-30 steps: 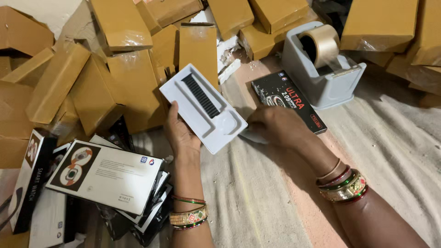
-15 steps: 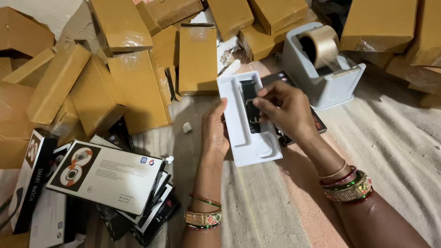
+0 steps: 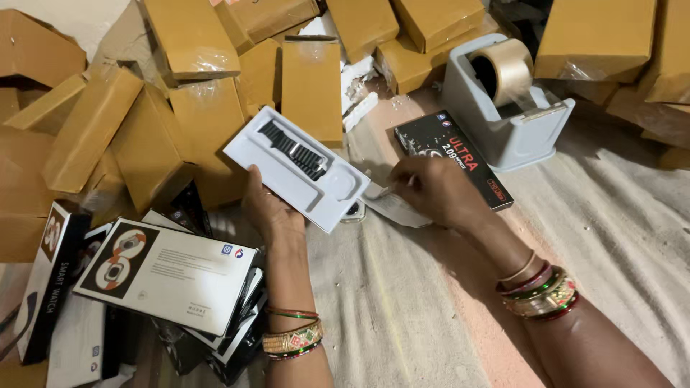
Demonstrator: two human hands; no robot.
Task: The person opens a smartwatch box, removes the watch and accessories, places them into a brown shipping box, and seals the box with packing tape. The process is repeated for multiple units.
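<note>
Head view: I'm seeing the left hand (image 3: 269, 208) clamping a white tray (image 3: 296, 169) with a dark strap (image 3: 293, 149), centre-left above the cloth. The right hand (image 3: 435, 190) is pinching a paper slip (image 3: 392, 208) beside the black box (image 3: 453, 158). I judge that the unpacking is underway; next calls for lifting that slip cleanly.

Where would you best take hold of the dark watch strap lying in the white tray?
Probably at the upper-left end of the watch strap, coming from above: it lies flat in a recess of the white tray, which the left hand holds tilted, so its sides are walled in.
</note>
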